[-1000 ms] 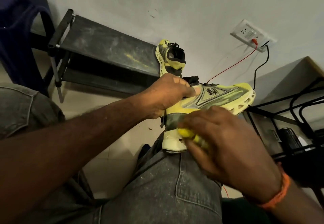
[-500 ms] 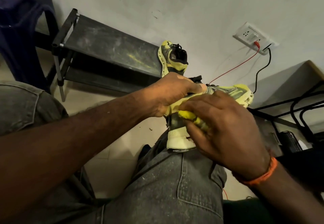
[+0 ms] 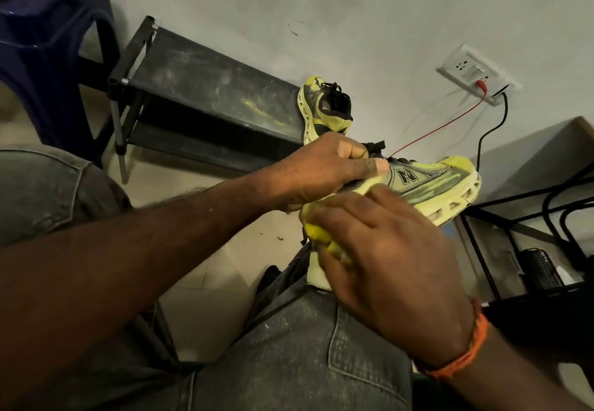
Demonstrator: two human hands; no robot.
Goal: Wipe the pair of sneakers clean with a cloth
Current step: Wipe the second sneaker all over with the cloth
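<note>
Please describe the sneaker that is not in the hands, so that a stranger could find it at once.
Look at the black shoe rack against the grey wall. At its right end stands the second sneaker, yellow-green with black laces. Unlike the held sneaker, no hand touches it, and its dark opening faces the camera.

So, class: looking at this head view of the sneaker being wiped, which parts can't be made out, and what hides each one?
- Yellow cloth: mostly hidden under the right hand; its size is unclear.
- Held sneaker: heel covered by the left hand and the right hand.
- Second sneaker: lower part behind the left hand.
- Wall socket: switch positions too small to read.
</note>
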